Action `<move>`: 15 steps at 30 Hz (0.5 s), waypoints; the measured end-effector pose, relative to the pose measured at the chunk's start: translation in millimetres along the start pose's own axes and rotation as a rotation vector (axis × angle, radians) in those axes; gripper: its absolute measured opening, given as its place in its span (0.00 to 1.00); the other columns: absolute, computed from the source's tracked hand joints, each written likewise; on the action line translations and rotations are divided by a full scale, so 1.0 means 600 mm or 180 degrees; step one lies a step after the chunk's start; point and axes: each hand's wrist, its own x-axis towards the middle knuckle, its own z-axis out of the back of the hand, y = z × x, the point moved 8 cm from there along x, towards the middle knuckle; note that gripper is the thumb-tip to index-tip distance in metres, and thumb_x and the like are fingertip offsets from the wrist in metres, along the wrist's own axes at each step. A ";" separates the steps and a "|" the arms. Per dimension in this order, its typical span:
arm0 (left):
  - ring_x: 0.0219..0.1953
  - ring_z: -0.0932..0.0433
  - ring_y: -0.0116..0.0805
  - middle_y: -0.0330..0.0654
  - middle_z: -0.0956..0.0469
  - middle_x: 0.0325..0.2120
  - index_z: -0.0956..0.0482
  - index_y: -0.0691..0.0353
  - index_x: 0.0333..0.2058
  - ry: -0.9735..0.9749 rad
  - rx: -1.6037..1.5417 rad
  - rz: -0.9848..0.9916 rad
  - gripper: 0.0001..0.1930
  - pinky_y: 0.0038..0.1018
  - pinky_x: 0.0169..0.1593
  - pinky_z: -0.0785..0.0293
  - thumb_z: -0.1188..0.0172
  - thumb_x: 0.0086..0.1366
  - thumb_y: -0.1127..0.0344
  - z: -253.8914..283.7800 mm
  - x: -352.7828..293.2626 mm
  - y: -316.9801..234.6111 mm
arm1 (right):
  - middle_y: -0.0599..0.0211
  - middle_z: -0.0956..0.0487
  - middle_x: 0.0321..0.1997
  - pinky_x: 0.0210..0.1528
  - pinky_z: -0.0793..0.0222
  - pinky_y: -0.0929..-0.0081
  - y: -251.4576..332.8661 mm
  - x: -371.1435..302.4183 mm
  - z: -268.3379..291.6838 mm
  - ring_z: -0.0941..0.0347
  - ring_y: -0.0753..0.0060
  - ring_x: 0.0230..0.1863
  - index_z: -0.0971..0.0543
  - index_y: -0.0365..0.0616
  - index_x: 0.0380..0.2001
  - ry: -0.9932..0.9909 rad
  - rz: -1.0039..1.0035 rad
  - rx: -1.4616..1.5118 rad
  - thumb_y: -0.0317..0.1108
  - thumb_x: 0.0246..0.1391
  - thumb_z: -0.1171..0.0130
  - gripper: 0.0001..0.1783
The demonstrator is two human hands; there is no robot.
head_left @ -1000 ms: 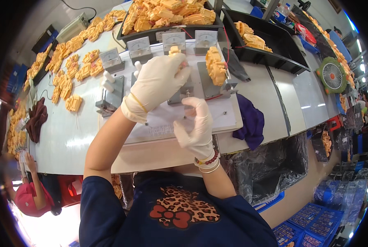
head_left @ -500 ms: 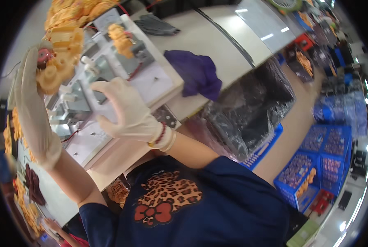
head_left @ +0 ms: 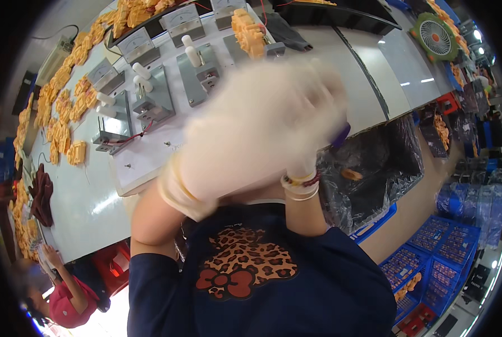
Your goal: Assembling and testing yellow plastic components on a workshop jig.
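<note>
My left hand (head_left: 234, 135), in a white glove, is raised close in front of me and smeared by motion. It stretches to the right across the workbench and hides much of my right hand (head_left: 302, 163). That hand is gloved too, with a red beaded bracelet at the wrist; its fingers cannot be made out. Past them, a test board (head_left: 155, 135) carries grey metal fixtures (head_left: 152, 98) with white knobs and several dial meters (head_left: 183, 25). An orange-yellow plastic part (head_left: 248, 33) stands at the board's far right. Another orange part (head_left: 351, 174) shows over a black plastic-lined bin (head_left: 368, 163).
Orange parts (head_left: 63, 112) lie piled along the left and back. A dark red cloth (head_left: 41, 194) is at the left edge, above a co-worker in a red top (head_left: 74, 303). Blue crates (head_left: 430, 253) stand at the lower right; a green fan (head_left: 435, 36) is far right.
My left hand has swung right from the board's left side, across my right hand, which also moved right. The yellow part beside my left hand has left that spot. An orange part now shows over the bin.
</note>
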 end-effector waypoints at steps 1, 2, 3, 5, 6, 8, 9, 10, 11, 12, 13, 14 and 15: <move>0.31 0.24 0.20 0.38 0.20 0.27 0.19 0.66 0.45 -0.0045 0.0186 0.0116 0.11 0.21 0.36 0.27 0.44 0.68 0.69 0.031 0.017 0.016 | 0.63 0.28 0.51 0.54 0.32 0.70 0.017 0.014 0.019 0.31 0.69 0.52 0.33 0.42 0.62 0.0373 -0.0031 -0.1574 0.28 0.50 0.33 0.36; 0.29 0.25 0.21 0.37 0.21 0.26 0.19 0.66 0.46 -0.0321 0.0753 0.0487 0.12 0.21 0.34 0.28 0.45 0.70 0.67 0.071 0.024 0.039 | 0.63 0.29 0.53 0.55 0.32 0.70 0.024 0.029 0.009 0.31 0.69 0.53 0.33 0.43 0.62 0.0819 -0.0148 -0.3094 0.26 0.48 0.31 0.37; 0.28 0.24 0.24 0.38 0.20 0.27 0.20 0.64 0.48 -0.0597 0.1480 0.0382 0.13 0.23 0.33 0.28 0.45 0.70 0.65 0.097 0.037 0.057 | 0.63 0.29 0.53 0.55 0.32 0.70 0.021 0.033 -0.001 0.31 0.69 0.53 0.33 0.43 0.62 0.0856 -0.0166 -0.3047 0.26 0.48 0.31 0.37; 0.29 0.21 0.54 0.56 0.20 0.28 0.22 0.64 0.37 -0.0632 0.2402 0.0163 0.11 0.38 0.35 0.23 0.43 0.65 0.61 0.100 0.066 0.060 | 0.64 0.26 0.47 0.53 0.32 0.69 -0.006 0.050 -0.013 0.30 0.68 0.48 0.31 0.43 0.58 0.1327 -0.0359 -0.3156 0.26 0.46 0.32 0.34; 0.29 0.21 0.54 0.56 0.20 0.28 0.22 0.64 0.37 -0.0685 0.2438 0.0195 0.11 0.38 0.35 0.23 0.43 0.65 0.61 0.107 0.076 0.109 | 0.64 0.26 0.47 0.53 0.32 0.69 -0.015 0.049 -0.021 0.30 0.68 0.48 0.31 0.43 0.58 0.1385 -0.0366 -0.3109 0.26 0.46 0.32 0.34; 0.24 0.19 0.48 0.47 0.17 0.27 0.18 0.62 0.35 -0.0567 0.2789 -0.0279 0.13 0.36 0.34 0.22 0.44 0.64 0.57 0.095 0.083 0.216 | 0.65 0.26 0.43 0.50 0.33 0.71 -0.031 0.043 -0.024 0.31 0.69 0.43 0.28 0.42 0.51 0.1220 -0.0404 -0.2617 0.22 0.43 0.35 0.28; 0.24 0.19 0.48 0.47 0.17 0.27 0.18 0.62 0.35 -0.0569 0.2772 -0.0268 0.13 0.36 0.34 0.22 0.44 0.64 0.57 0.086 0.090 0.214 | 0.65 0.26 0.43 0.50 0.33 0.71 -0.030 0.044 -0.011 0.31 0.69 0.43 0.28 0.42 0.51 0.1225 -0.0416 -0.2631 0.22 0.43 0.35 0.28; 0.24 0.19 0.48 0.47 0.17 0.27 0.18 0.61 0.34 -0.0623 0.2870 -0.0157 0.14 0.37 0.33 0.22 0.45 0.65 0.56 0.077 0.101 0.213 | 0.66 0.26 0.43 0.49 0.34 0.72 -0.028 0.046 0.005 0.32 0.70 0.42 0.27 0.41 0.49 0.1176 -0.0575 -0.2340 0.21 0.42 0.36 0.26; 0.24 0.19 0.48 0.47 0.17 0.27 0.18 0.60 0.33 -0.0681 0.2974 -0.0037 0.15 0.38 0.32 0.22 0.45 0.65 0.54 0.074 0.108 0.212 | 0.66 0.27 0.42 0.48 0.35 0.73 -0.029 0.046 0.015 0.33 0.70 0.40 0.27 0.41 0.46 0.1129 -0.0737 -0.2041 0.21 0.41 0.37 0.24; 0.24 0.19 0.48 0.47 0.17 0.27 0.18 0.60 0.33 -0.0662 0.2964 -0.0023 0.15 0.38 0.32 0.22 0.45 0.65 0.54 0.069 0.111 0.202 | 0.66 0.27 0.42 0.48 0.35 0.73 -0.026 0.045 0.020 0.33 0.70 0.40 0.27 0.41 0.46 0.1114 -0.0755 -0.2050 0.21 0.41 0.37 0.24; 0.27 0.19 0.51 0.50 0.19 0.27 0.21 0.63 0.35 -0.0756 0.2810 0.0026 0.12 0.39 0.34 0.23 0.44 0.65 0.59 0.077 0.113 0.179 | 0.67 0.27 0.41 0.47 0.35 0.73 -0.023 0.049 0.016 0.34 0.72 0.40 0.26 0.41 0.44 0.1168 -0.0592 -0.2207 0.21 0.39 0.38 0.23; 0.30 0.20 0.55 0.54 0.20 0.27 0.23 0.65 0.37 -0.0851 0.2657 0.0076 0.09 0.39 0.35 0.23 0.44 0.65 0.64 0.084 0.114 0.156 | 0.68 0.27 0.40 0.46 0.36 0.74 -0.018 0.052 0.011 0.35 0.73 0.40 0.26 0.40 0.43 0.1223 -0.0428 -0.2362 0.21 0.38 0.39 0.22; 0.30 0.20 0.55 0.54 0.20 0.27 0.23 0.65 0.37 -0.0847 0.2663 0.0070 0.09 0.39 0.35 0.23 0.44 0.65 0.64 0.088 0.117 0.122 | 0.68 0.27 0.40 0.46 0.36 0.74 -0.018 0.055 0.009 0.35 0.73 0.40 0.26 0.40 0.43 0.1217 -0.0423 -0.2358 0.21 0.38 0.39 0.22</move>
